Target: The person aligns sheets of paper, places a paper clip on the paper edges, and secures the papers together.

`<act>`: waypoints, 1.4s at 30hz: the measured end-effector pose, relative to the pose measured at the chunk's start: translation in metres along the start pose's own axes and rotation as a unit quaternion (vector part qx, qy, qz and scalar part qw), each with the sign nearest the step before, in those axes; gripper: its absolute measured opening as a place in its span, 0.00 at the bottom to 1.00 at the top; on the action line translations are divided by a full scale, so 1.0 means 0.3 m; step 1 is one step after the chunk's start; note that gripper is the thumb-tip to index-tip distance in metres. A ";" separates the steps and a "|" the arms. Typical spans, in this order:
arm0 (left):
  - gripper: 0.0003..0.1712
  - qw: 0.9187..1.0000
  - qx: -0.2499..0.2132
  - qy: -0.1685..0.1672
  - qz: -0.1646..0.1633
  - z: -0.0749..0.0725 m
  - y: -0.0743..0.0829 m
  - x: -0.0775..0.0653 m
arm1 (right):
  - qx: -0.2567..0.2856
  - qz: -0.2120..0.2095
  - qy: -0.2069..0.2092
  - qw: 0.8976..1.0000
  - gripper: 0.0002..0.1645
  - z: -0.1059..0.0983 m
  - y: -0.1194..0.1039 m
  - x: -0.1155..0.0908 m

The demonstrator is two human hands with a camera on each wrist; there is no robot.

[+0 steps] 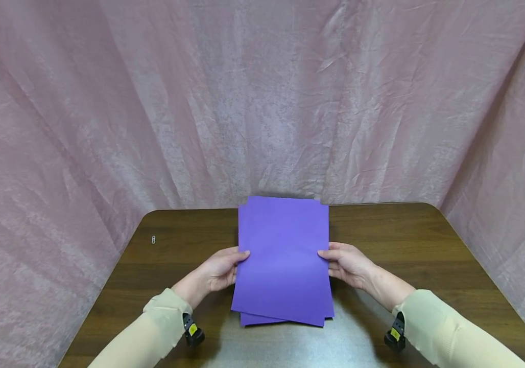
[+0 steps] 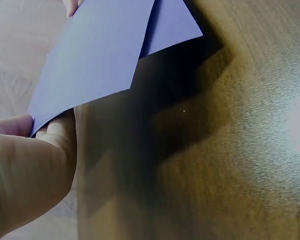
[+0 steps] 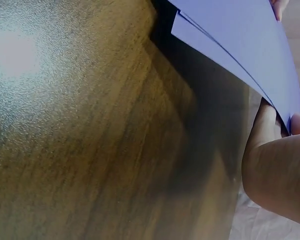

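Several purple sheets of paper overlap unevenly between my two hands, with corners sticking out at the top and bottom. My left hand pinches their left edge, thumb on top and fingers underneath. At the right edge my right hand grips the same way. Both wrist views show the purple sheets held above the table, casting a dark shadow on it. The fingertips under the paper are hidden. How many sheets there are cannot be told.
A small white paper clip lies at the far left of the brown wooden table. Pink curtains hang behind the table and along its sides. Light reflects off the near part of the tabletop.
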State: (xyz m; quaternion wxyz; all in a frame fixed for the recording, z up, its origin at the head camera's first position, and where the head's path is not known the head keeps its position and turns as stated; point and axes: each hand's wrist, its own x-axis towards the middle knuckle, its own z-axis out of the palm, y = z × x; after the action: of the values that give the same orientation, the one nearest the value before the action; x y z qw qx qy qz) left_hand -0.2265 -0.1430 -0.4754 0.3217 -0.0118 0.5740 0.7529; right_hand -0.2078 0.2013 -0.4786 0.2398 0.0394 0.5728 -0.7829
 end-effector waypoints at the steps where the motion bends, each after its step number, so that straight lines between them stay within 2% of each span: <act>1: 0.13 1.000 0.006 0.000 0.005 0.004 0.002 0.002 | -0.004 -0.002 0.006 1.000 0.23 0.000 -0.004 -0.002; 8: 0.18 0.998 0.042 0.005 0.047 0.030 0.027 0.011 | -0.039 -0.023 0.029 0.999 0.23 0.001 -0.051 -0.016; 16: 0.18 0.993 0.070 0.039 0.087 0.055 0.070 0.015 | -0.091 -0.068 0.063 0.991 0.24 0.021 -0.104 -0.022; 23: 0.16 0.988 0.081 0.057 0.120 0.076 0.096 0.023 | -0.130 -0.116 0.078 0.982 0.21 0.040 -0.140 -0.026; 28: 0.17 0.984 0.091 0.070 0.138 0.087 0.125 0.028 | -0.176 -0.138 0.102 0.969 0.21 0.046 -0.166 -0.027; 34: 0.17 0.977 0.110 0.080 0.166 0.084 0.152 0.043 | -0.196 -0.155 0.112 0.962 0.22 0.047 -0.187 -0.010; 38: 0.16 0.969 0.129 0.095 0.190 0.081 0.168 0.052 | -0.201 -0.174 0.104 0.958 0.22 0.052 -0.198 0.001; 42: 0.15 0.962 0.139 0.108 0.208 0.080 0.179 0.059 | -0.222 -0.188 0.112 0.950 0.22 0.057 -0.213 0.004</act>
State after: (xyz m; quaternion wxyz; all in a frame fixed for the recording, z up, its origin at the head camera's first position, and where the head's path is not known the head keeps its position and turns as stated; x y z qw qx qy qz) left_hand -0.2589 -0.1208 -0.4281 0.0929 0.0716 0.6941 0.7103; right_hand -0.2322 0.1999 -0.4171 0.0255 -0.0356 0.7523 -0.6574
